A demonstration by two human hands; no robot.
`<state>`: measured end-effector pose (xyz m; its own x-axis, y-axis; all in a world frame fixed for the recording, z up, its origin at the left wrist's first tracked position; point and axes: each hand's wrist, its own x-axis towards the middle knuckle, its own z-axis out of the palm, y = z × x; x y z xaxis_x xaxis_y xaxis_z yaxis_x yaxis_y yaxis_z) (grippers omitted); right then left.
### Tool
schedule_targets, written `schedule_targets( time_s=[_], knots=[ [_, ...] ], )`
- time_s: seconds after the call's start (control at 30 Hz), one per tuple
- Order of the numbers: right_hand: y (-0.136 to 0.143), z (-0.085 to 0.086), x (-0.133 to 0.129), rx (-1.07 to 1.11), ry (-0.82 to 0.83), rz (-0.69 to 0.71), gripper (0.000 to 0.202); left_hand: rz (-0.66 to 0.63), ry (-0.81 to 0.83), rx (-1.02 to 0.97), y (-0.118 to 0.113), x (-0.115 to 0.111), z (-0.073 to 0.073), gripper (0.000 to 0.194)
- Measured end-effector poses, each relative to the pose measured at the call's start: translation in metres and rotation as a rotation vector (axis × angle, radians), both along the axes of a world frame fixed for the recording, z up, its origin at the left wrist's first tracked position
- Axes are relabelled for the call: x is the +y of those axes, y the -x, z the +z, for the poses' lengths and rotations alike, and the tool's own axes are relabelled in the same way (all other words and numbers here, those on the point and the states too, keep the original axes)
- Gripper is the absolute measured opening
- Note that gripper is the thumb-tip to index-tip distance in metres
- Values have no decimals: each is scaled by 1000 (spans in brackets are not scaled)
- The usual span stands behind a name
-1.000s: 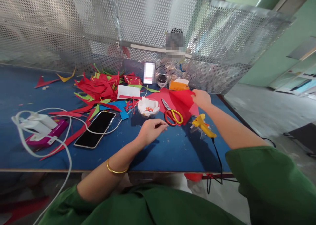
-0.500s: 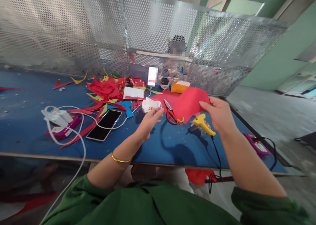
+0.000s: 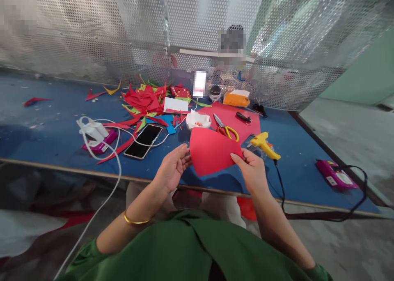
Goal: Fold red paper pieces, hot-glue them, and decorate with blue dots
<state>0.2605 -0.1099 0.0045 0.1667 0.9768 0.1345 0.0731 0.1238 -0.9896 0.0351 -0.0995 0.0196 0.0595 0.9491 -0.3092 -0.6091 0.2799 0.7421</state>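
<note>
A curved-edged piece of red paper is held up over the near edge of the blue table. My right hand pinches its right corner between thumb and fingers. At the left edge of the paper, my left hand is open, its fingers apart and loosely bent beside the sheet. Just behind the paper lie scissors with red and yellow handles. They rest partly on a larger red sheet. A yellow glue gun lies to the right, near my right hand.
Red and green paper scraps are heaped at the back left. A phone, a white cable and a purple power strip lie left. A white bowl stands mid-table. Another purple power strip sits right. Perforated metal sheeting closes the back.
My right hand has brought the red paper leftward and nearer to me, uncovering the larger red sheet and a small black item. My left hand has come back toward me, beside the paper.
</note>
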Motion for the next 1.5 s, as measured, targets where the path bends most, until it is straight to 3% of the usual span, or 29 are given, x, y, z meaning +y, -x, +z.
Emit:
schedule_targets(
  time_s=[0.07, 0.2, 0.33, 0.53, 0.7, 0.77, 0.87, 0.9, 0.97, 1.07, 1.17, 1.33, 1.5],
  knots=[
    [2, -4, -1, -29, 7, 1, 27, -26, 33, -32, 2, -2, 0, 21],
    [5, -9, -1, -7, 32, 10, 25, -26, 133, -117, 0, -3, 3, 38],
    [7, -10, 0, 9, 46, 30, 29, 21, 169, -103, -4, -4, 3, 22],
    [9, -13, 2, 36, 35, 25, 23, 32, 136, -136, -4, -2, -3, 20],
    [9, -16, 6, -55, 57, 32, 30, 40, 2, 29, -2, -1, -9, 14],
    [11, -13, 4, -159, -34, -67, 34, 69, -23, 73, -1, 0, -10, 21],
    [19, -4, -5, -454, -338, -293, 39, 138, -25, 113, -3, 1, -7, 27],
    [23, -1, -9, -565, -431, -315, 39, 155, -26, 122, -4, 1, -5, 28],
    [33, 3, -17, -732, -517, -214, 40, 169, -28, 120, -8, 2, -2, 30],
    [50, 4, -21, -815, -463, 30, 65, 158, -63, 102, -15, 1, 2, 31],
    [65, 1, -16, -734, -349, 108, 88, 112, -131, 98, -22, -1, 2, 33],
    [76, 4, -11, -456, -144, 124, 69, 20, -149, 138, -25, -3, 1, 42],
    [77, 6, -11, -334, -94, 99, 54, -24, -182, 189, -23, -1, 2, 43]
  ],
)
